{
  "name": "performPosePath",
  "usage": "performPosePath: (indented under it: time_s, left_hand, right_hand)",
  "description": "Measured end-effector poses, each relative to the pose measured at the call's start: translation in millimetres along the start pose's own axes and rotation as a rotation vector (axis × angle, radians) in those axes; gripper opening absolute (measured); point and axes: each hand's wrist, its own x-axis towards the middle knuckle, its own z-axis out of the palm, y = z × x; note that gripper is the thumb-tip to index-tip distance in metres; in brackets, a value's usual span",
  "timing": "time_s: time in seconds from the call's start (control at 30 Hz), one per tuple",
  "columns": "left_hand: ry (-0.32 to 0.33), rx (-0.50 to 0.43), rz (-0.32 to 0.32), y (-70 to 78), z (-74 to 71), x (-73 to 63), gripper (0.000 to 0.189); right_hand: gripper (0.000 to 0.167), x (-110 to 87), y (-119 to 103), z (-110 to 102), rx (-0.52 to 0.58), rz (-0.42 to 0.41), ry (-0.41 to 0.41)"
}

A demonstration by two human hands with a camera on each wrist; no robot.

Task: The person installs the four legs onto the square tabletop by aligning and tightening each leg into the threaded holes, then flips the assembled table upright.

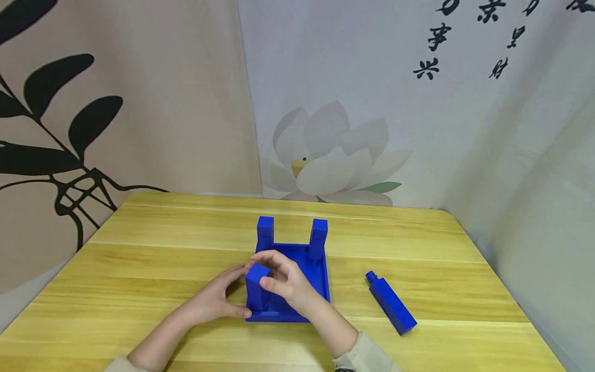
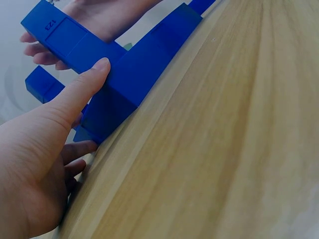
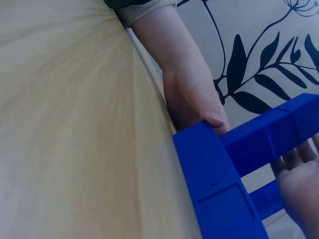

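Note:
A blue square base (image 1: 288, 319) with a raised rim lies on the table, blue posts standing at three of its corners. My left hand (image 1: 211, 299) grips the near-left corner, its thumb (image 2: 94, 74) on the outer side wall and the other fingers round the adjoining side. Around the near-left post (image 1: 256, 292) curls my right hand (image 1: 288, 281), thumb against one face and fingers behind. In the right wrist view that post (image 3: 274, 134) rises from the base, partly hiding the right hand's fingers. Whether the post's lower end is fully seated cannot be seen.
A loose blue post (image 1: 392, 306) with a threaded-looking narrow end lies on the wooden table (image 1: 465, 310), right of the base. Two posts, far-left (image 1: 265, 232) and far-right (image 1: 318, 238), stand upright. A printed curtain (image 1: 344, 77) hangs behind the table.

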Motion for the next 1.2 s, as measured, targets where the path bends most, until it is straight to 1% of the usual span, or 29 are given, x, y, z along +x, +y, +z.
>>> performPosePath:
  time_s: [0.1,0.17,0.23,0.37,0.57,0.73,0.9,1.0,1.13,1.2]
  left_hand:
    - [-0.002,0.006,0.010,0.6,-0.1,-0.7,0.098]
    - [-0.003,0.006,-0.003,1.5,-0.2,-1.5,0.099]
    - [-0.003,0.012,-0.002,1.9,-0.2,-2.1,0.099]
    - [-0.001,0.005,-0.004,1.5,0.2,-2.4,0.099]
    - [-0.002,-0.001,0.000,-0.9,0.5,-1.5,0.098]
    - [-0.007,-0.002,0.000,-0.2,0.1,-2.1,0.097]
    - [-0.012,0.012,-0.005,2.0,-0.9,-3.6,0.096]
    - [-0.011,0.005,-0.038,3.1,-0.8,-3.8,0.097]
    - [-0.007,0.006,-0.058,2.9,0.0,-3.5,0.099]
    - [-0.005,0.014,-0.052,2.5,0.0,-3.5,0.099]
  right_hand:
    - [0.056,-0.2,0.1,-2.0,-0.010,-0.023,-0.035]
    - [0.051,-0.7,-0.1,-2.8,-0.011,-0.025,-0.052]
    - [0.049,-0.9,-0.6,-3.0,-0.003,-0.016,-0.062]
    - [0.051,-1.3,-1.9,-2.7,0.005,0.000,-0.068]
    - [0.054,-2.4,-4.6,-2.2,-0.008,0.034,-0.051]
    - [0.056,-2.8,-5.6,-1.3,0.008,0.056,-0.042]
    - [0.054,-2.5,-5.6,0.5,0.020,0.029,-0.020]
    - [0.052,-2.1,-5.4,2.1,0.021,0.005,-0.005]
    - [0.052,-2.1,-5.2,3.7,0.024,-0.008,0.010]
    - [0.051,-2.2,-4.7,4.2,0.022,-0.008,0.017]
